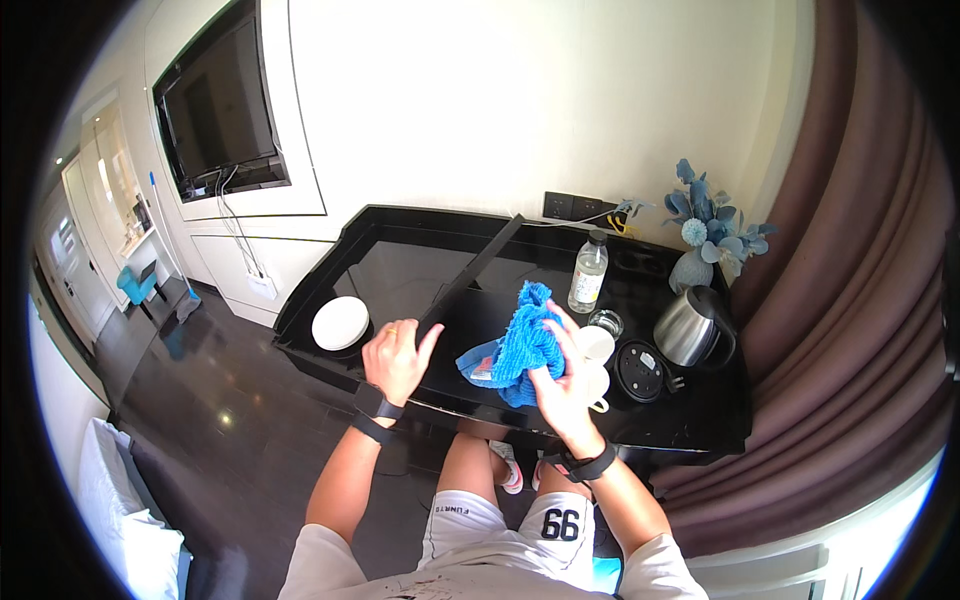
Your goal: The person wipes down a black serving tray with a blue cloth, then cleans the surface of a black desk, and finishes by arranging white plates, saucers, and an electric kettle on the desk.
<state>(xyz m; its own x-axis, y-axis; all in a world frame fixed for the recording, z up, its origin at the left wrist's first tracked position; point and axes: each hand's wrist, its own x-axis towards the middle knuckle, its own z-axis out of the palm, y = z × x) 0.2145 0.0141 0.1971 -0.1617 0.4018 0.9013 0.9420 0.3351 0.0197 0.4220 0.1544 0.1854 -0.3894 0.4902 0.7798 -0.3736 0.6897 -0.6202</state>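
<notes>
My right hand (564, 375) grips a bunched blue terry cloth (529, 345) above the black tabletop (420, 375); a label shows on the cloth's lower left. To the left, my left hand (396, 358) holds nothing, its thumb spread from the fingers. Beyond that hand lies a round white dish (340, 324) near the table's left end. Just right of my right hand are two white cups (597, 343), partly hidden by it. A clear glass ashtray or bowl (606, 323) sits behind them, beside a labelled clear bottle (589, 271) with a dark cap.
A steel electric kettle (686, 326) stands at the right, next to its black base (640, 371). Behind it is a pale blue vase (691, 270) with artificial flowers. A raised black divider (480, 259) crosses the tabletop. Brown curtains (825, 300) hang along the right side.
</notes>
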